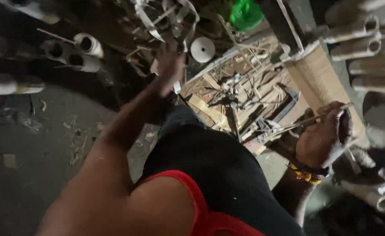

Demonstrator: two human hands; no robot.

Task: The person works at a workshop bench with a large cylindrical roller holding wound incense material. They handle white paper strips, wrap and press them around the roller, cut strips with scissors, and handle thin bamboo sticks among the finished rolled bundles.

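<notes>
The right hand (323,135) is curled closed around a bundle of thin pale bamboo slivers (288,126), whose free ends run out leftward from the fingers (332,114) over a cluttered low workbench of wooden slats and offcuts (249,94). A yellow beaded band (304,175) sits on that wrist. Just beyond the knuckles stands a tan cardboard-coloured roll (321,81), and past it a stack of grey tubes with open ends (358,39). The left hand (169,61) is stretched far forward, blurred, at a tangle of pale curled strips (166,19); whether its fingers are closed on a strip or only touching cannot be told. Just to the right of that hand lies a white spool (202,49), and further left of it lie white and grey pipe sections (85,52) on the dark floor. A green plastic object (245,13) sits beyond the spool. The likely trouble: the slivers are held only at one end, so their long free ends could snag on the bench clutter and snap or slide out of the grip; and with the body leaning into the long left reach, the strips might be tugged loose in a knot or the roll be knocked.
</notes>
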